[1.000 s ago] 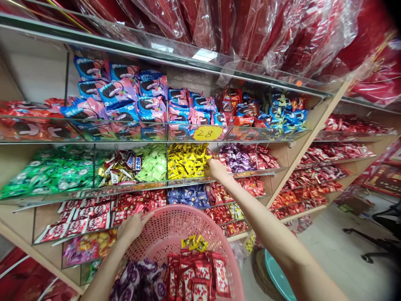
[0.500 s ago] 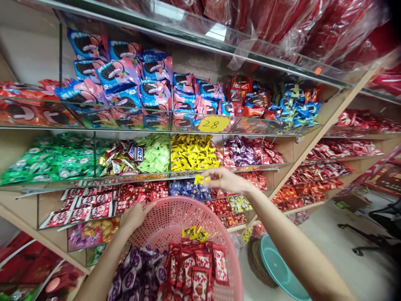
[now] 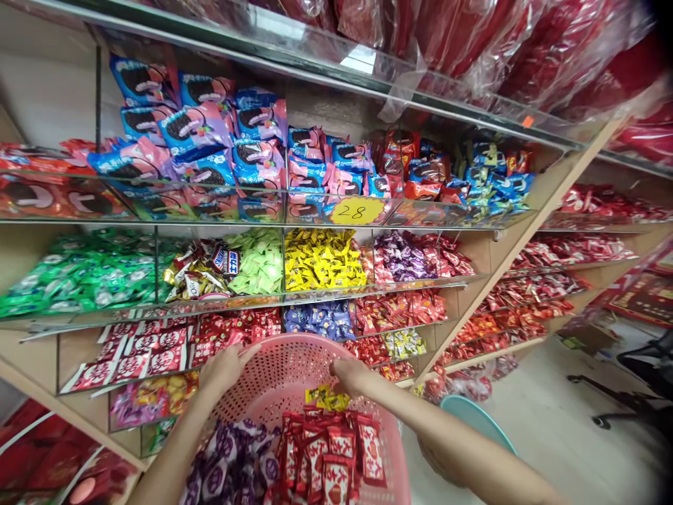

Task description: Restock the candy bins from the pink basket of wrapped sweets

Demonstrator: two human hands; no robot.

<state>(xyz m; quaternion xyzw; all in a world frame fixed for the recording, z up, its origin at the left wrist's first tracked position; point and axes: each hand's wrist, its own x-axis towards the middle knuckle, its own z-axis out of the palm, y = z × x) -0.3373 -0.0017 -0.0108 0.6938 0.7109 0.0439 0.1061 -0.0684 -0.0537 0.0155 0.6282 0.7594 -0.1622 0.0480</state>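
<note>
My left hand (image 3: 225, 367) is closed on the left part of the rim of a pink perforated basket (image 3: 386, 421). Over the basket's right inner side is my right hand (image 3: 350, 375), its fingers curled; whatever they may hold is hidden. Just below its fingers lie several yellow-wrapped candies (image 3: 327, 398) in the basket. Red-and-white packets (image 3: 336, 477) fill the middle and right of the basket, with purple-wrapped candies (image 3: 231, 459) on the left.
Glass-fronted shelves hold green packets (image 3: 99, 273), yellow candies (image 3: 323, 259), blue-and-pink packets (image 3: 194, 130) and other sweets. A yellow "28" tag (image 3: 357, 210) is on the upper shelf. At the lower right are a teal basin (image 3: 476, 414) and a black chair base (image 3: 604, 400).
My right hand has moved down from in front of the shelf into the basket, and the yellow candy no longer shows in its fingers. More yellow candies show beneath it. My left hand stays on the rim.
</note>
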